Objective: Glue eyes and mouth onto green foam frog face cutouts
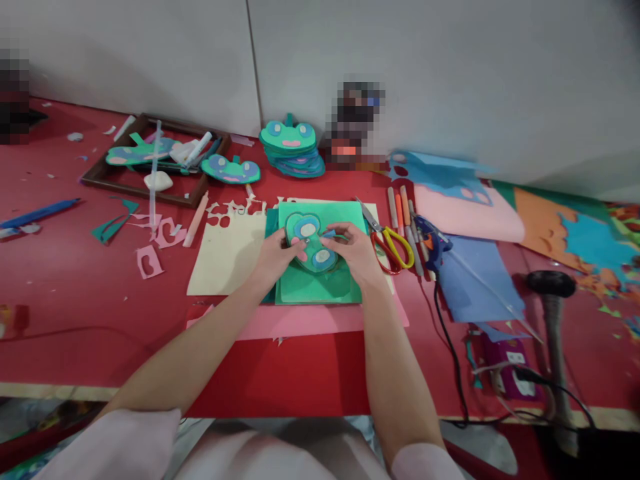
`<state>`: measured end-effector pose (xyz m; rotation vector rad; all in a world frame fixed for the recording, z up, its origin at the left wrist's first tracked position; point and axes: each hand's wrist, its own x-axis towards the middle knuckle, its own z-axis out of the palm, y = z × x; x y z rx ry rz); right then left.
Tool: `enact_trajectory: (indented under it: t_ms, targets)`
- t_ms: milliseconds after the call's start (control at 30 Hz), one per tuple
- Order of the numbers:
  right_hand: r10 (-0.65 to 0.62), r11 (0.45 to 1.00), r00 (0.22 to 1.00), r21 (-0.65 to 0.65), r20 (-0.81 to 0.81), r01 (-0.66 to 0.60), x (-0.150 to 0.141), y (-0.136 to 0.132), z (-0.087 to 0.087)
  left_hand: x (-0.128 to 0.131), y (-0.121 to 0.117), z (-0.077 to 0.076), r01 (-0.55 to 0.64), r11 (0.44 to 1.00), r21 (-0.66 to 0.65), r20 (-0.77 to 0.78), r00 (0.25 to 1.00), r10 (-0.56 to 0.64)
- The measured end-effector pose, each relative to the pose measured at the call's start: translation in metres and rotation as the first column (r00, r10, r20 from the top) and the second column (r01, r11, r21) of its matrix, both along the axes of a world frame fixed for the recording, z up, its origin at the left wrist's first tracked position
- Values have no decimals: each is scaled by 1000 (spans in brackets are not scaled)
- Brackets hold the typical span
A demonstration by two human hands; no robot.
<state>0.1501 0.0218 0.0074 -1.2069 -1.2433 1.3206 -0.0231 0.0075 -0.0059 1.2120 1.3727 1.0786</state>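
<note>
A green frog-face cutout (313, 248) with two round blue-and-white eyes is held tilted over a stack of green foam sheets (320, 290). My left hand (277, 253) grips its left edge, the thumb on the front near a pink patch. My right hand (353, 250) is at the cutout's other side, its fingers pinched on a small blue piece (329, 233) against the face. Whether that piece is stuck to the cutout I cannot tell. Cream (225, 257) and pink sheets (300, 323) lie beneath the green stack.
Scissors (395, 247), several pens (407, 213) and a blue glue gun (433, 243) lie to the right. Beyond are blue sheets (475, 280), a mallet (551, 300) and a purple power socket (513, 367). Finished frog faces (290, 143) are stacked behind, beside a brown frame (175, 193).
</note>
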Motion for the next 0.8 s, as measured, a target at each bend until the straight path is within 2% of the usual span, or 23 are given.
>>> enact_trajectory:
  t_ms: [433, 567, 667, 733, 800]
  targets:
    - [-58, 998, 998, 7, -14, 58, -6, -2, 5, 0, 0, -2, -33, 999, 16, -12, 999, 33]
    - [-58, 997, 997, 39, -56, 61, -8, -2, 8, 2, -1, 2, -37, 998, 54, 47, 998, 34]
    - [-76, 990, 990, 109, -121, 89, -6, 0, 11, 1, -5, 11, -119, 968, 222, 116, 989, 95]
    - [-142, 976, 978, 146, -153, 165, -3, 1, 11, -1, -8, 16, -155, 890, 428, 115, 987, 117]
    - [-187, 970, 969, 126, -163, 208, 2, 3, 9, -3, -10, 20, -125, 788, 603, 60, 992, 111]
